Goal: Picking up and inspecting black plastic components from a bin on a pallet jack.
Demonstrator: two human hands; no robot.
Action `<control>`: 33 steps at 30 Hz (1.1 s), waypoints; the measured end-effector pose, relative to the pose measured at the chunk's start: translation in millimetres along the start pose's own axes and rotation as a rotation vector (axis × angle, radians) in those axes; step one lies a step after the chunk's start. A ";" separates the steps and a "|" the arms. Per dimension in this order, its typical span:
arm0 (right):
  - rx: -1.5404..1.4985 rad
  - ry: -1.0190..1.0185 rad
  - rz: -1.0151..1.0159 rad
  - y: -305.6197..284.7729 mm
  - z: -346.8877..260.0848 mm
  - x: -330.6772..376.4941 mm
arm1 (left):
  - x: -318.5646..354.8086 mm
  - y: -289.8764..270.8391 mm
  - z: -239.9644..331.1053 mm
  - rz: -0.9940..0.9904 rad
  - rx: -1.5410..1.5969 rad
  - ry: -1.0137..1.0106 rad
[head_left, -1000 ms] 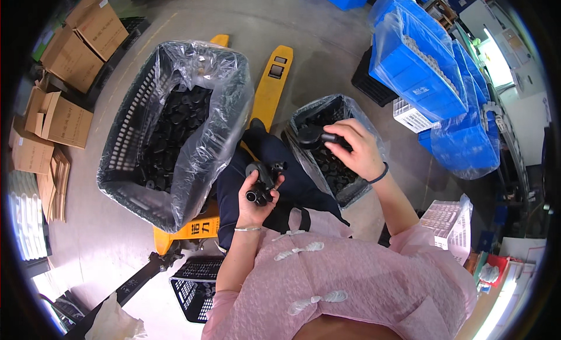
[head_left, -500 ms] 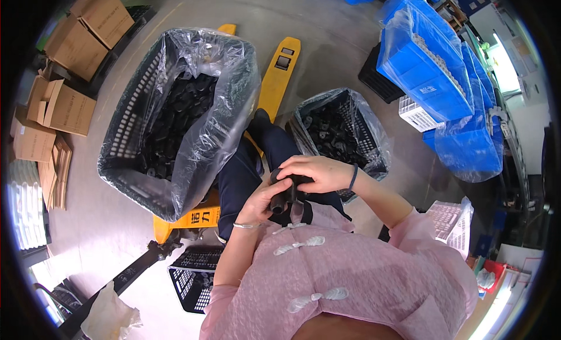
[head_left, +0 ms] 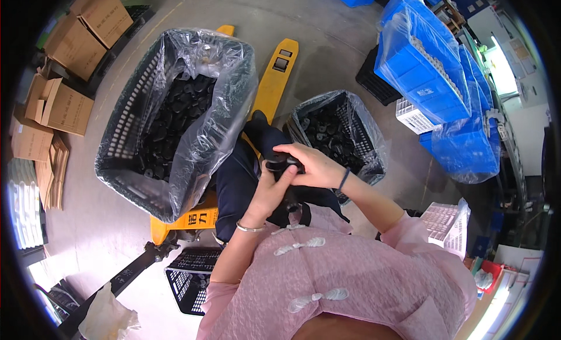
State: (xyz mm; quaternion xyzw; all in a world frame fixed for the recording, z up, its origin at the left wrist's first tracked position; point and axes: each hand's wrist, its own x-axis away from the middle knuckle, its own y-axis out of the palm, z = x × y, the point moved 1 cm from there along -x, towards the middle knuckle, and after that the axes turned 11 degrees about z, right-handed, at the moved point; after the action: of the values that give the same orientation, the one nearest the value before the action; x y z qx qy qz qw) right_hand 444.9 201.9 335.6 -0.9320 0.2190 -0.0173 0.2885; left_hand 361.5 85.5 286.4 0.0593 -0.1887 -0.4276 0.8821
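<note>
Both hands are together in front of my lap, closed around a black plastic part [head_left: 283, 162]. My left hand [head_left: 271, 189] grips it from the left, with its thumb against the near side. My right hand [head_left: 315, 166] wraps over it from the right. Below the hands a dark rod-like end [head_left: 291, 201] shows; whether it belongs to the same part I cannot tell. Beyond my right hand stands a smaller black crate [head_left: 374, 159] lined with clear plastic, holding many black pieces [head_left: 334, 135]. My fingers hide much of the held part.
A large plastic-lined crate [head_left: 117, 118] of black parts sits on a yellow pallet truck [head_left: 274, 77] at left. Another black crate [head_left: 186, 281] is at lower left. Blue bins [head_left: 423, 77] are stacked at right, cardboard boxes [head_left: 67, 109] at far left.
Both hands have shifted, still gripping the black part. It has been turned: its rounded end now shows on top, and my left hand sits a little higher around it.
</note>
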 end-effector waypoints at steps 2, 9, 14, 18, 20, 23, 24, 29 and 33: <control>-0.055 0.000 0.121 2.9 9.9 -2.6 | 1.0 2.9 0.5 -0.030 -0.154 0.149; -0.338 0.036 0.264 -21.7 -3.1 -3.4 | 2.5 -8.9 21.6 -0.041 0.232 -0.207; -0.161 0.001 0.288 -38.9 -5.3 4.4 | 0.9 -11.8 16.1 -0.004 0.279 -0.233; -0.296 0.132 0.397 -47.1 15.5 14.4 | 0.7 -10.7 12.9 0.000 0.271 -0.244; -0.489 0.275 0.365 -56.5 27.4 22.6 | 0.9 -9.3 15.0 -0.008 0.271 -0.256; -0.509 0.314 0.370 -68.5 34.9 33.3 | 1.4 -10.0 16.2 -0.016 0.271 -0.294; -0.511 0.336 0.389 -71.4 37.6 37.0 | 1.2 -11.1 13.7 -0.013 0.269 -0.283; 0.860 0.109 0.466 -92.6 59.4 57.8 | 3.2 -8.1 15.5 0.008 0.267 -0.262; -0.048 0.321 0.207 -60.9 33.4 47.1 | 3.1 0.8 17.1 -0.039 0.260 -0.217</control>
State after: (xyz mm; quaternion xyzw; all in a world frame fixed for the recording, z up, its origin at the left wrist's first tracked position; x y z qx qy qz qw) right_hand 517.0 244.9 336.5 -0.8964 0.3571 -0.1308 0.2278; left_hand 357.3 84.6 303.3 0.1299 -0.3355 -0.4206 0.8329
